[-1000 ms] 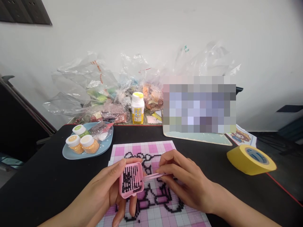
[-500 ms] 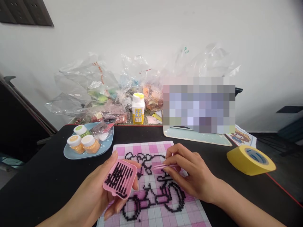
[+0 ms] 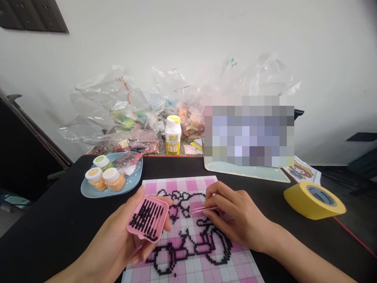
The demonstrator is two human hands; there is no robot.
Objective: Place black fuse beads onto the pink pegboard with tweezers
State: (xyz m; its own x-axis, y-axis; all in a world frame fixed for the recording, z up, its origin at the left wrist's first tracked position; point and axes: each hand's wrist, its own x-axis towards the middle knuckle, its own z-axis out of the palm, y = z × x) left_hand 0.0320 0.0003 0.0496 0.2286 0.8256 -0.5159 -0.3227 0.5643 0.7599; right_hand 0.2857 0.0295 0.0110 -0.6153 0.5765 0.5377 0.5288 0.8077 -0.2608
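Note:
My left hand (image 3: 118, 226) grips a small pink ridged tray (image 3: 161, 232), tilted toward me, with black beads lined up in its grooves. Pinched between the fingers of my right hand (image 3: 235, 214) is a pair of pink tweezers (image 3: 200, 210), its tips low over the board; whether a bead sits in them is too small to tell. Beneath both hands lies a pink-and-white checked pegboard (image 3: 188, 184). Black beads (image 3: 219, 257) on it form an outline with rounded, wheel-like shapes. The tray and left fingers hide part of the board's left side.
At the left, a blue plate (image 3: 88, 193) bears three lidded jars (image 3: 113, 181) of beads and a small bag. A white-and-yellow bottle (image 3: 173, 135) stands before plastic bags (image 3: 118, 106) along the wall. Yellow tape (image 3: 300, 200) lies at the right, near a blurred-out patch.
The pink tray has shifted slightly up and tilts a little differently in my left hand. My right hand and the tweezers stay almost in place over the board.

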